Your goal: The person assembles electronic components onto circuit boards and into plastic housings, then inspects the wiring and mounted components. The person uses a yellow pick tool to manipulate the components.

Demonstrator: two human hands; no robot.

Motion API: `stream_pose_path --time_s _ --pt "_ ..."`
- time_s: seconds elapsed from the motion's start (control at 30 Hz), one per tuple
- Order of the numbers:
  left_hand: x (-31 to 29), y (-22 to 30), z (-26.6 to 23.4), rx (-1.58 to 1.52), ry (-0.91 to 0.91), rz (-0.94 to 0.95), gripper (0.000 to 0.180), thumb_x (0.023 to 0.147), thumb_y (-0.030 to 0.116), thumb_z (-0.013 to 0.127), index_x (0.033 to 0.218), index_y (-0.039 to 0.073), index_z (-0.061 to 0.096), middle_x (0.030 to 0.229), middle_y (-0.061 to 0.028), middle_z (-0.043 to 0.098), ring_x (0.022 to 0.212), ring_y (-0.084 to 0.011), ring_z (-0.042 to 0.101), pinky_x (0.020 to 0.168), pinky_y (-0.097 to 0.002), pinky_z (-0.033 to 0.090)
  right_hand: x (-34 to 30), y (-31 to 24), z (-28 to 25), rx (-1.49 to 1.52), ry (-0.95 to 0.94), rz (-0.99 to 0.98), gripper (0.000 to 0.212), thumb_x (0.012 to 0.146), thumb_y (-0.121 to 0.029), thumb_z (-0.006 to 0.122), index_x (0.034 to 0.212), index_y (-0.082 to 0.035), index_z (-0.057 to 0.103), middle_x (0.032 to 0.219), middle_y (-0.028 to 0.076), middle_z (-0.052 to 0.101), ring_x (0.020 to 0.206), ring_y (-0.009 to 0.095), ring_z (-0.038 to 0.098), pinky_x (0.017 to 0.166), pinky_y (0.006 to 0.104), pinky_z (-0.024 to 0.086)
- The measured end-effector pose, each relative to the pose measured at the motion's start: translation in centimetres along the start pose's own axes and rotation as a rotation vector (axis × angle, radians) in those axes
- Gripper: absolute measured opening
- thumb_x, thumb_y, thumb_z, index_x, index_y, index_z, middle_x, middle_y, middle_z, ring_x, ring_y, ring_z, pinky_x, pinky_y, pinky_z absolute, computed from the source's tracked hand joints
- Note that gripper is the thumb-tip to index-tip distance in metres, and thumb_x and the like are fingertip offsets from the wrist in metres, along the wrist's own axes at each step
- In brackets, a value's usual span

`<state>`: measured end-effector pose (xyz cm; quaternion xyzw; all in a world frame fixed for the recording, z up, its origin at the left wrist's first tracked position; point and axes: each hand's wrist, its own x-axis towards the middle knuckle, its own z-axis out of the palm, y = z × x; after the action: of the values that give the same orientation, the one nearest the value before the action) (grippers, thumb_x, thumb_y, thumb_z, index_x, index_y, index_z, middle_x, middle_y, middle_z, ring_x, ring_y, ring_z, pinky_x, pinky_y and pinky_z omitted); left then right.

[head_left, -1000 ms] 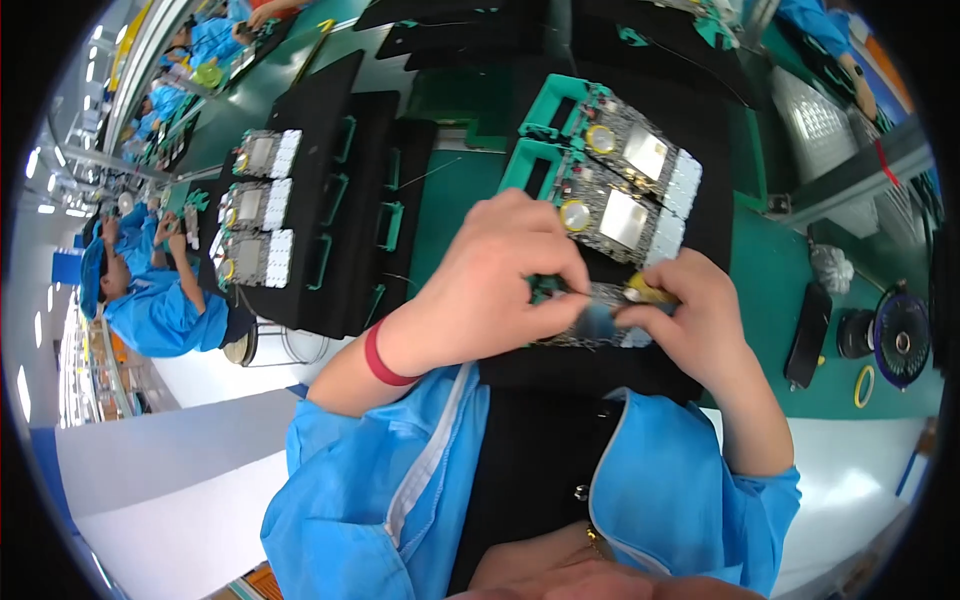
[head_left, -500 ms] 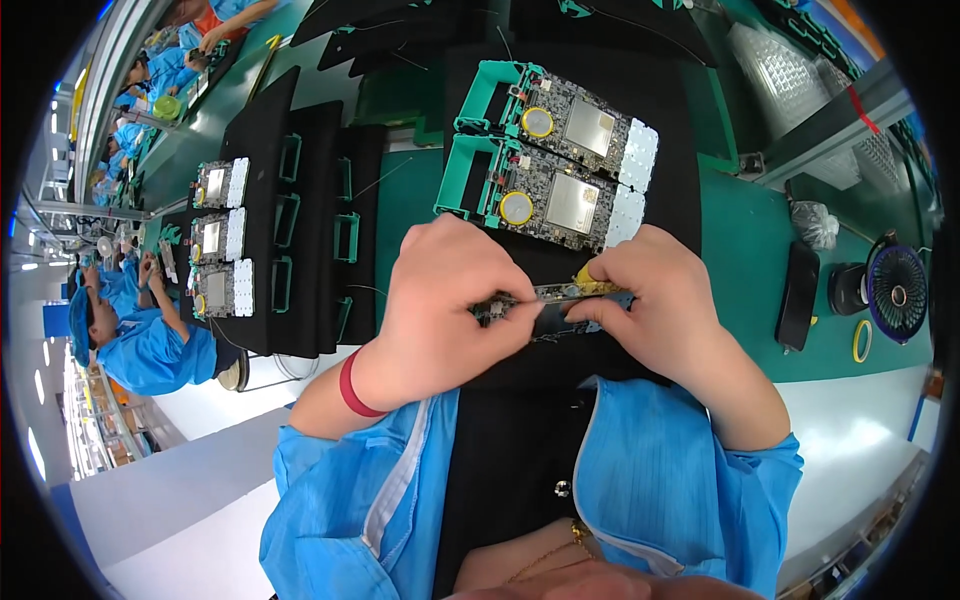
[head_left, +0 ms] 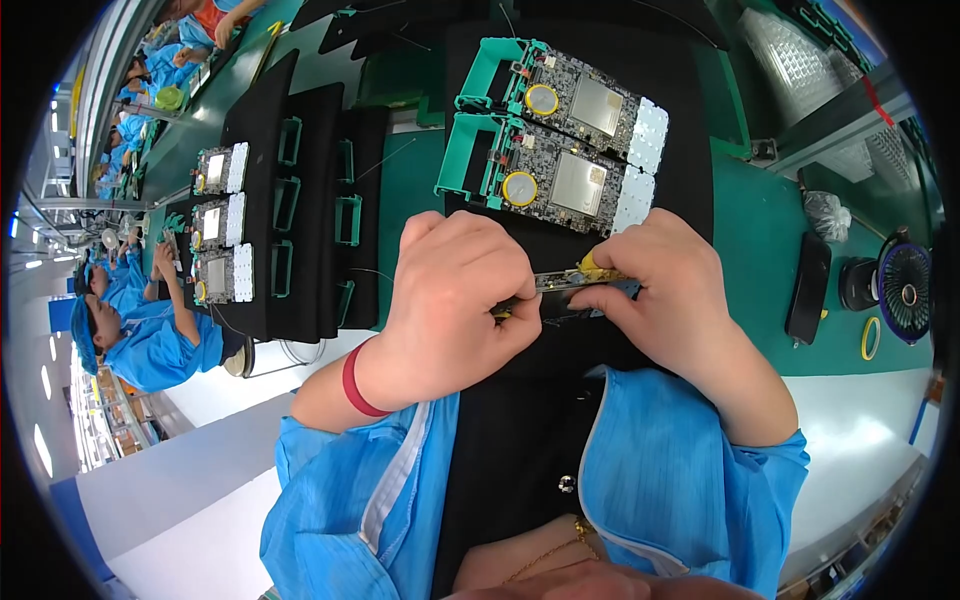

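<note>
A circuit board (head_left: 556,281), seen almost edge-on, is held between my two hands over the black mat. My left hand (head_left: 458,305) is closed on its left end, with thumb and fingertips pinched together. Gripping the right end is my right hand (head_left: 668,278), thumb below and fingers above. Something yellow (head_left: 590,264) shows by the right fingers; I cannot tell whether it belongs to the board. Just beyond my hands lie a nearer board (head_left: 577,182) and a farther board (head_left: 598,103), each with a yellow-ringed coin cell and a green plastic frame on its left.
Black stands (head_left: 262,130) with several boards and green frames are on the left. A phone (head_left: 804,290), a small fan (head_left: 904,292), a yellow tape ring (head_left: 871,339) and a crumpled clear bag (head_left: 826,215) sit on the right. Co-workers in blue (head_left: 150,345) are at far left.
The held board has tilted slightly, and both hands keep their grip on it. The boards beyond appear a little higher in the picture.
</note>
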<state>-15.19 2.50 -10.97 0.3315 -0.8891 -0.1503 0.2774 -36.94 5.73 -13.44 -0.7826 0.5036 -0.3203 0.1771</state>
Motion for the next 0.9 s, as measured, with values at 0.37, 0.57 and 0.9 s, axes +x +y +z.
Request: stream_pose_path --time_s 0.37,0.57,0.9 --pt "-0.2 -0.33 0.49 0.041 0.031 -0.013 0.024 0.054 -0.001 0.07 0.065 0.012 0.053 0.074 0.0008 0.061 0.083 -0.0229 0.065 0.072 -0.0349 0.038 0.03 -0.07 -0.02 -0.009 0.003 0.02 0.025 0.065 -0.02 0.084 0.08 -0.012 0.066 0.071 0.001 0.061 0.072 0.023 0.056 0.062 0.0359 0.047" --pt "-0.23 -0.57 0.68 0.033 0.06 0.018 0.024 0.054 -0.001 0.07 0.064 0.013 0.053 0.073 0.0013 0.062 0.083 -0.0231 0.065 0.072 -0.0348 0.038 0.06 -0.09 -0.17 -0.029 -0.018 0.02 0.024 0.066 -0.021 0.084 0.08 -0.012 0.066 0.071 0.001 0.061 0.072 0.023 0.057 0.062 0.0357 0.047" --pt "-0.39 -0.66 0.65 0.026 0.082 0.023 0.024 0.052 -0.001 0.07 0.063 0.013 0.054 0.072 0.0016 0.062 0.08 -0.0218 0.064 0.071 -0.0336 0.038 0.14 -0.6 -0.41 -0.041 0.004 -0.013 0.028 0.065 -0.021 0.083 0.087 -0.011 0.068 0.079 0.002 0.062 0.075 0.024 0.058 0.064 0.0348 0.048"
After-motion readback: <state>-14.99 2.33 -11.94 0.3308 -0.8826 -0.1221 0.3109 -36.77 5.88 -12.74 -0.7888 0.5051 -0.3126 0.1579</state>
